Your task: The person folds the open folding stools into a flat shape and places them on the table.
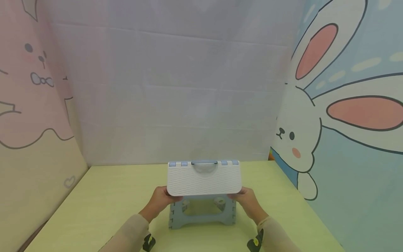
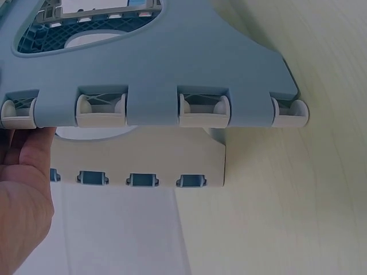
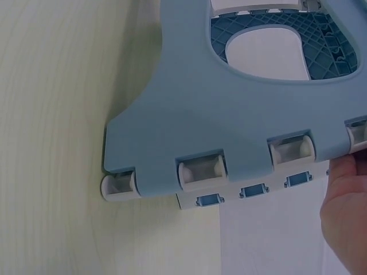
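Head view, near to far. Two pale beige sleeves (image 1: 130, 232) come in from the bottom, reaching over the table; a small black device with a yellow mark (image 1: 148, 242) sits at each wrist, on the inner side.

Left hand (image 1: 160, 201): fingers bent, closed on the near left corner of a white-and-blue plastic folding step stool (image 1: 204, 182). Right hand (image 1: 248, 201): the same grip at the near right corner. Some fingers of each hand hidden behind the plastic; thumb positions cannot be told.

Stool is unfolded, midway between the left and right edges of a pale yellow-green table (image 1: 116, 199). White ribbed top faces up and toward the wearer; blue hinge blocks and a half-round translucent piece along its far edge. Blue leg panel (image 1: 203, 221) below, cut out in the middle. Whether its feet touch the table: cannot tell.

Wrist views: white hinge knuckles (image 2: 203, 110) set in slots along the blue panel's edge; fingertips tucked behind that edge on both sides. Pale panel with blue hinge inserts (image 2: 149, 152) beyond.

At the table's far edge, a white creased cloth (image 1: 176, 87). Along the left edge, a pink-and-cream printed cloth (image 1: 31, 112); along the right edge, a light-blue one with a white rabbit (image 1: 302, 136).
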### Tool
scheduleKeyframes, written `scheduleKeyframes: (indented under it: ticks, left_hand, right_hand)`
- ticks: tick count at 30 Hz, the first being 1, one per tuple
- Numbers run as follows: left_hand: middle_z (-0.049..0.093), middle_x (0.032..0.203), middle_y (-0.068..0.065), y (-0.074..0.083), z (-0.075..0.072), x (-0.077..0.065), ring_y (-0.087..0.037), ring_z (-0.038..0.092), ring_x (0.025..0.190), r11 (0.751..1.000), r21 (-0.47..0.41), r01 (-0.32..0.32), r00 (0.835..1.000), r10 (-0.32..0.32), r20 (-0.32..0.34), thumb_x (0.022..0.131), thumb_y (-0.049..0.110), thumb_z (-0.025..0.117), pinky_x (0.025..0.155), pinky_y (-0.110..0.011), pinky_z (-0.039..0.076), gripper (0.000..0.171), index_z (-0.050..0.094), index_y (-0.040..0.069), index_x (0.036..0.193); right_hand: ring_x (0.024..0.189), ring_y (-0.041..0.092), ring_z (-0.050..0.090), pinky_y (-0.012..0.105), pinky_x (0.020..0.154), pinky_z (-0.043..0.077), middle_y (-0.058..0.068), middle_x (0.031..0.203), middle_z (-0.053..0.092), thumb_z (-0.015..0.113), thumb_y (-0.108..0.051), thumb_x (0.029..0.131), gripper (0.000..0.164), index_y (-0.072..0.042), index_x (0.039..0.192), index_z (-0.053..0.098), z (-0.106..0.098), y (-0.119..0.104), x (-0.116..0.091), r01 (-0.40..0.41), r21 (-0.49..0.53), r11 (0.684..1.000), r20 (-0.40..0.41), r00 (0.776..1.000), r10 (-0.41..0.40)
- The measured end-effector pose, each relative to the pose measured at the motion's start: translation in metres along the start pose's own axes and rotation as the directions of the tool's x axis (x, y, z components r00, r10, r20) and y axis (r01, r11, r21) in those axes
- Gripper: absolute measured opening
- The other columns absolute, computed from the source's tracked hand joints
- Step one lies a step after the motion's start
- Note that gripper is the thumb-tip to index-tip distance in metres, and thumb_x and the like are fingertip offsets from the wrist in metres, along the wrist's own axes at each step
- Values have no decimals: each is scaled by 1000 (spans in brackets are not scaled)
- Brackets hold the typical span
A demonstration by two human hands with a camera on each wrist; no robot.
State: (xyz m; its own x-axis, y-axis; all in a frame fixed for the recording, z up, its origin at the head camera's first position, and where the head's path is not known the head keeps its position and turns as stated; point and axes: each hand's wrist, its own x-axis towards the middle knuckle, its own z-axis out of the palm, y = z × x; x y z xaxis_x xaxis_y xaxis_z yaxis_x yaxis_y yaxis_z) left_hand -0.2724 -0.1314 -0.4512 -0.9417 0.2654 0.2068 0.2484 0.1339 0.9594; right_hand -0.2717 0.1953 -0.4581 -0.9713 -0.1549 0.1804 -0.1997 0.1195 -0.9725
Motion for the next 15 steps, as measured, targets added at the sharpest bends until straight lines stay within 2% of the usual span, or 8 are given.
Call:
scheduleKeyframes:
  ticks: [15]
  left_hand:
    - [67,106,-25,4,1,-2,-31,66,96,1000,22,-23,1000,22,2,80,3,75,78,-38,55,39,61,-14,113]
  right_hand:
    - [105,19,61,37,90,49,18,114,66,66,-4,87,31,13,112,63,-1,-3,0,-17,-16,1000,0,1000,17]
